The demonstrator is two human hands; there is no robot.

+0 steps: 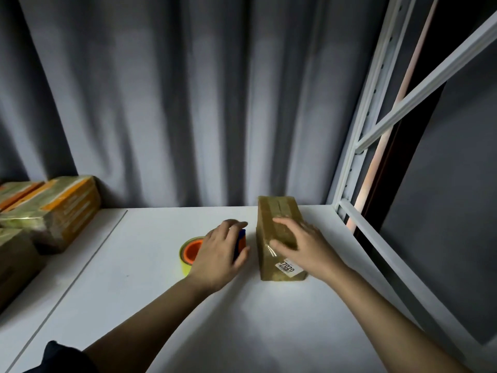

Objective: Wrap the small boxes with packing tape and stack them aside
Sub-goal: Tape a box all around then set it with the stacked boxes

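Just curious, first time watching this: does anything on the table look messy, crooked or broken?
Nothing stands out. The box lies flat under the right hand, the left hand rests on the tape, and wrapped boxes sit stacked at left.

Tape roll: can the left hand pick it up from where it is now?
Probably yes. The left hand already lies over the tape roll, fingers curled on its blue part, and the white table around it looks free.

grey curtain [188,103] behind white table [161,305], dim light.
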